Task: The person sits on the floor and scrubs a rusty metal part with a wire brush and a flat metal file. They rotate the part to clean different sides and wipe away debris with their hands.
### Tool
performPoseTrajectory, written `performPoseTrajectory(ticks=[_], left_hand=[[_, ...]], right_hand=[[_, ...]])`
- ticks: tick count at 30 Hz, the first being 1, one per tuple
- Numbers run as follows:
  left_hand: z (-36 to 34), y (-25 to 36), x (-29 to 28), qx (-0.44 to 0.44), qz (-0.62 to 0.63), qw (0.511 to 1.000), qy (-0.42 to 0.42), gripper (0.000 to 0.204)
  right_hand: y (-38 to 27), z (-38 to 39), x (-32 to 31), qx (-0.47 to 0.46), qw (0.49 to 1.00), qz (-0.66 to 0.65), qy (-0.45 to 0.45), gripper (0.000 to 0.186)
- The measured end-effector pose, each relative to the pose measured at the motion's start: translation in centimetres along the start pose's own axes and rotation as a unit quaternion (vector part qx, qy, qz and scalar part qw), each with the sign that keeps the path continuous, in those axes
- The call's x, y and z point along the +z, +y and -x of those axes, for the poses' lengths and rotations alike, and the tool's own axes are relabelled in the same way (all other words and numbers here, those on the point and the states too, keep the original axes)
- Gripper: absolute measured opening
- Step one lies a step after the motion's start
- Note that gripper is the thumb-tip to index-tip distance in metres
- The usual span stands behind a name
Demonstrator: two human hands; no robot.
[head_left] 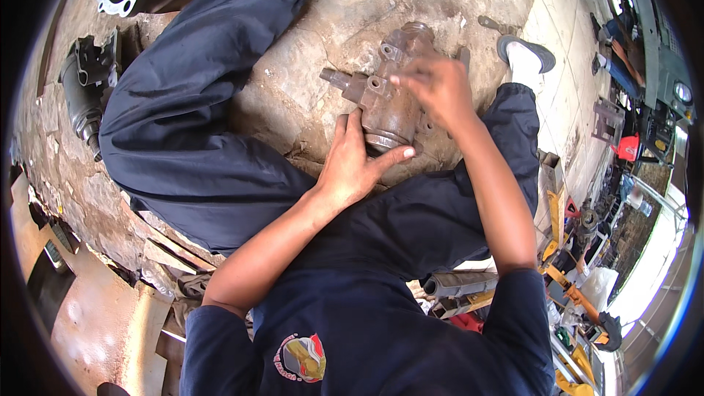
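Note:
A rusty, brown steering gearbox (394, 111) lies on the stained ground between my legs. Its short splined shaft (336, 78) points to the left, and its round end faces me. My left hand (354, 161) grips this near end, thumb along the rim and fingers on the left side. Over the right side of the housing is my right hand (442, 89), bent at the wrist and smeared by motion. Whether its fingers hold anything cannot be made out. Part of the housing's right side is hidden behind it.
My dark-trousered legs (183, 95) enclose the work spot. A grey cylindrical machine part (82, 99) and an open metal casing (121, 9) lie at the left. A small dark tool (499, 26) rests near my right shoe (539, 57). Tools and frames (579, 301) crowd the right; another person (623, 59) is at far right.

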State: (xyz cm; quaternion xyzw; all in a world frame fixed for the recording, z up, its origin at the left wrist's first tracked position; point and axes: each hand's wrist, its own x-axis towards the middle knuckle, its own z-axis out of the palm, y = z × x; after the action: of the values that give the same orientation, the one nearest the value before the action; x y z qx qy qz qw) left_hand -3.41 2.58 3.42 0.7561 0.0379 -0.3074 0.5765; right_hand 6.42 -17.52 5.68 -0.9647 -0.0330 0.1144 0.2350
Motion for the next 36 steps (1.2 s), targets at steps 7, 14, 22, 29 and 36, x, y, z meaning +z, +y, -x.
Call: performPoseTrajectory(ticks=[7, 14, 22, 29, 36], left_hand=[[-0.3, 0.0, 0.0, -0.001, -0.023, 1.000, -0.005, 0.125], [-0.1, 0.3, -0.1, 0.000, -0.018, 1.000, -0.005, 0.124], [-0.3, 0.1, 0.0, 0.007, -0.019, 1.000, -0.003, 0.124], [-0.4, -0.2, 0.1, 0.008, -0.004, 1.000, 0.001, 0.120], [-0.2, -0.2, -0.1, 0.007, 0.000, 1.000, -0.014, 0.122]], right_hand=[[0.4, -1.5, 1.5, 0.014, 0.998, -0.037, 0.046, 0.022], [0.6, -2.3, 1.3, 0.002, 0.999, -0.001, 0.049, 0.023], [0.2, -2.8, 0.9, -0.005, 1.000, 0.025, 0.019, 0.026], [-0.6, -1.3, 1.3, -0.071, 0.994, 0.045, 0.064, 0.021], [0.2, -0.9, 1.3, -0.101, 0.993, 0.041, 0.045, 0.017]])
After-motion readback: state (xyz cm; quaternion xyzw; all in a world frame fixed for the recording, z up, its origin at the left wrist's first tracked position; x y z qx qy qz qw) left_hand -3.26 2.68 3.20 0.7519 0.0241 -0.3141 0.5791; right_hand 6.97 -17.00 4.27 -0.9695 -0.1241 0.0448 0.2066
